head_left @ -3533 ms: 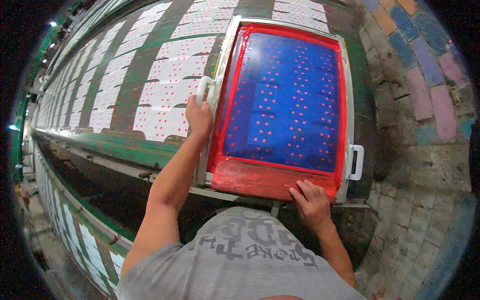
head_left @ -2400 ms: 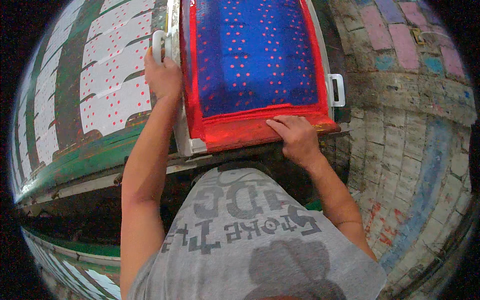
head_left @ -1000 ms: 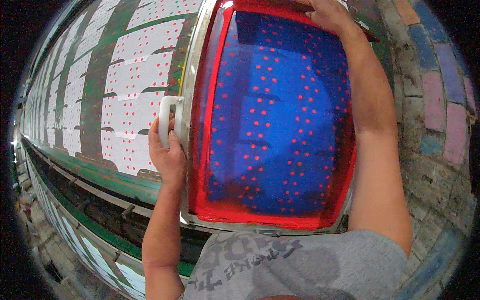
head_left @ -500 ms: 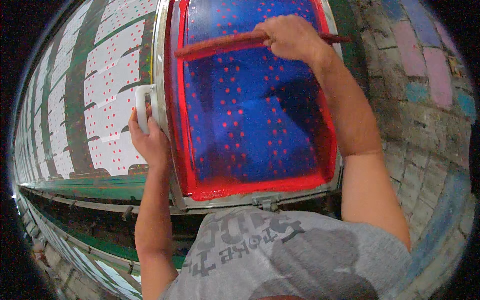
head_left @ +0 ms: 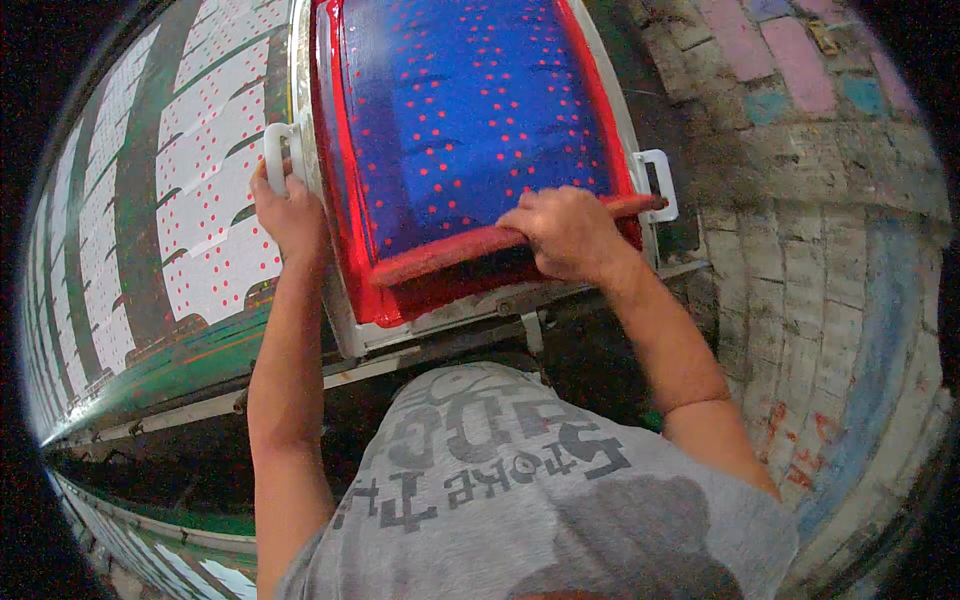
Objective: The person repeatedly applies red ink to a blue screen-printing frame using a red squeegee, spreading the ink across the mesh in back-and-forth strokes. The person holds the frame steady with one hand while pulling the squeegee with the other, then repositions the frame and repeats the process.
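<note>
A screen printing frame lies in front of me, its blue mesh marked with many small red dots. Red ink lines the mesh along its sides and near end. My right hand is closed round a long, red-stained squeegee, which lies across the near part of the screen. On the frame's left side, my left hand grips a white handle; the fingers wrap behind it and are partly hidden.
White cut pieces with red dots lie in rows on a green table at the left. A second white handle sticks out from the frame's right side. Beyond it lies a paved floor with coloured stains.
My right hand has drawn the squeegee from the far part of the screen to near its close end. My left hand stays on the handle. The whole view has shifted slightly.
</note>
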Demonstrator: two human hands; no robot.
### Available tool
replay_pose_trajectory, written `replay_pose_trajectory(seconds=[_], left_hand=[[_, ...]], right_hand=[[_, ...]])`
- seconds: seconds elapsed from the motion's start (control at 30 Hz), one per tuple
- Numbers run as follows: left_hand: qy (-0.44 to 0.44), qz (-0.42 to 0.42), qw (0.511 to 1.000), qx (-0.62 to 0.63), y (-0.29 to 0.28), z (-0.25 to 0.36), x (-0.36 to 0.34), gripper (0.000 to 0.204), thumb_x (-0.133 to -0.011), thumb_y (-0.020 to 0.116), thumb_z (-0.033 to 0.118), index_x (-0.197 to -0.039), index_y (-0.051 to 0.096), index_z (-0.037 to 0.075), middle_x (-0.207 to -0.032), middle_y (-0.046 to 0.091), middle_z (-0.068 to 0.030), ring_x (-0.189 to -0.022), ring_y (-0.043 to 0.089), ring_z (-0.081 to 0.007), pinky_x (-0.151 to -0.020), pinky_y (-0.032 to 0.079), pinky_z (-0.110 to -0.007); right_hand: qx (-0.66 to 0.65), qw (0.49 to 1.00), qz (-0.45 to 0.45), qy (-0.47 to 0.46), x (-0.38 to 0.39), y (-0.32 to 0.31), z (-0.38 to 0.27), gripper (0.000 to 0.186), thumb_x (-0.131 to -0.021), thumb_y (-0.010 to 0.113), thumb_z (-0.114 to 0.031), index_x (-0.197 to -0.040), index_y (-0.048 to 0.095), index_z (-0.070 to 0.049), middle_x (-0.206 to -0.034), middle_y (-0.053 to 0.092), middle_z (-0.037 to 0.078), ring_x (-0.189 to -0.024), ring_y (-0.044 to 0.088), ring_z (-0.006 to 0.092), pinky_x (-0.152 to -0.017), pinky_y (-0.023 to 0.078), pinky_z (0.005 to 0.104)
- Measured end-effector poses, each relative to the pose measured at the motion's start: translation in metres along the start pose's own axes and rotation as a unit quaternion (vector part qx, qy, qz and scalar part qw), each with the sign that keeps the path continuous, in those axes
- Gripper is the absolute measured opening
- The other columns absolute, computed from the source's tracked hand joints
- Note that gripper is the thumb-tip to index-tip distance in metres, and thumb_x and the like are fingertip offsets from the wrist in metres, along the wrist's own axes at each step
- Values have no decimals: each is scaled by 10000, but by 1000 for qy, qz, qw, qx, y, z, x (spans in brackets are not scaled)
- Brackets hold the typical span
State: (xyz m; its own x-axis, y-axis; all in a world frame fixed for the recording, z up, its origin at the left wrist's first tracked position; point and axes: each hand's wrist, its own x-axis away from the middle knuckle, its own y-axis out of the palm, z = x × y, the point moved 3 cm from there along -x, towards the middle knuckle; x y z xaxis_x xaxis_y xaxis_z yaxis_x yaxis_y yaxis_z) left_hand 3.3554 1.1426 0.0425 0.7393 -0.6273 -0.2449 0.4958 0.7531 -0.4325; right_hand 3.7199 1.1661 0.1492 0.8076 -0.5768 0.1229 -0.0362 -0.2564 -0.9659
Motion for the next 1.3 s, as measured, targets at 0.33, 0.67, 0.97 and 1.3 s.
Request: replay_pose_trajectory(seconds=[0.33, 0.67, 0.97, 1.3], left_hand=[[6, 21, 999, -31, 2, -1, -1, 483, -953, 578, 39, -1431, 596, -23, -1261, 747, -230, -1175, 731, -405, -1056, 536, -478], [7, 61, 990, -127, 1, -8, -4, 376, -972, 632, 130, -1307, 688, -31, -1207, 757, -263, -1105, 744, -419, -987, 554, -486], [-21, 79, 974, -210, 1, -24, -15, 348, -978, 708, 231, -1231, 705, -7, -1109, 773, -250, -1011, 759, -417, -928, 571, -496], [-17, 64, 977, -203, -1, -19, -12, 335, -975, 705, 185, -1232, 705, -30, -1111, 774, -248, -1009, 764, -381, -925, 564, -480]], right_hand=[[-23, 998, 34, -37, 65, 26, -41, 734, -706, 938, -435, -1313, 699, -99, -1229, 672, 136, -1165, 638, 358, -971, 524, 489], [-133, 974, 148, -110, 110, 27, 9, 665, -822, 883, -449, -1336, 698, -69, -1433, 642, 188, -1337, 605, 405, -1108, 486, 548], [-276, 858, 310, 302, 165, 17, 184, 589, -901, 799, -88, -1459, 624, -14, -1444, 609, 210, -1317, 627, 371, -1157, 482, 490], [-516, 769, 250, 282, 161, 28, 187, 587, -967, 768, -151, -1515, 598, -26, -1300, 706, 142, -1125, 703, 202, -1001, 582, 384]])
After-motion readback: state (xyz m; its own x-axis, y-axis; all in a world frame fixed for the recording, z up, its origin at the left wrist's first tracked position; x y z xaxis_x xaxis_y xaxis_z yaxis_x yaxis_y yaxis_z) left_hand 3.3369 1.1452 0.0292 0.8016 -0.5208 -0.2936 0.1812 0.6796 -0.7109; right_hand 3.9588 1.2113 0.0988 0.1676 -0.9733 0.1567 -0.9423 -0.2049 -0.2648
